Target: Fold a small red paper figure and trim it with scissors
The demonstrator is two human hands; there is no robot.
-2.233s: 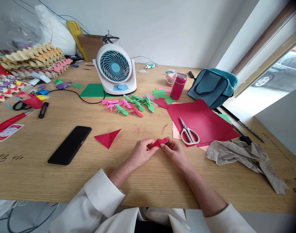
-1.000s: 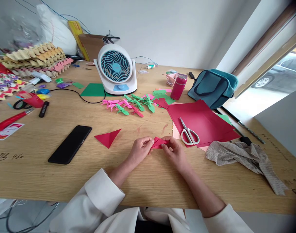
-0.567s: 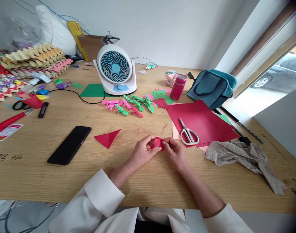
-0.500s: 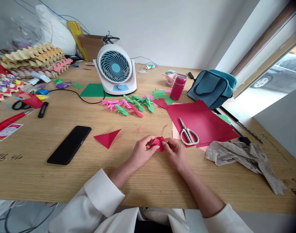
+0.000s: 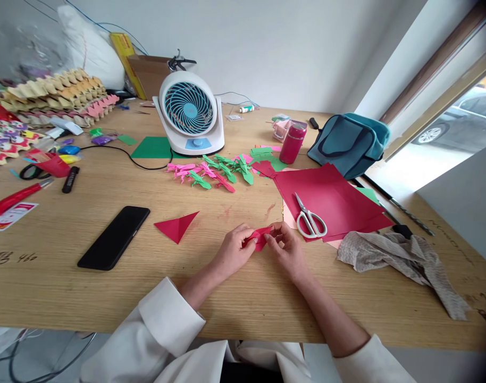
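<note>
A small folded piece of red paper [image 5: 259,239] is pinched between both hands just above the table. My left hand [image 5: 237,247] grips its left side, thumb in front. On its right edge, the thumb and fingertips of my right hand [image 5: 286,246] are closed. Fingers hide part of the folds. To the left lies a folded red paper triangle [image 5: 177,227]. White-handled scissors [image 5: 309,221] rest on a stack of red paper sheets [image 5: 331,194] to the right of my hands. Several folded pink, green and red paper figures [image 5: 217,173] lie beyond my hands.
A black phone [image 5: 114,238] lies at the left. Behind stand a white fan [image 5: 191,114], a red can-shaped bottle [image 5: 293,142] and a blue bag [image 5: 346,144]. A crumpled grey cloth [image 5: 402,266] is at the right. Egg trays [image 5: 63,96] are stacked far left.
The red paper in my hands now looks narrower and tilted, its flap pressed differently. My right fingers have shifted to its upper right edge. Everything else on the table is unchanged.
</note>
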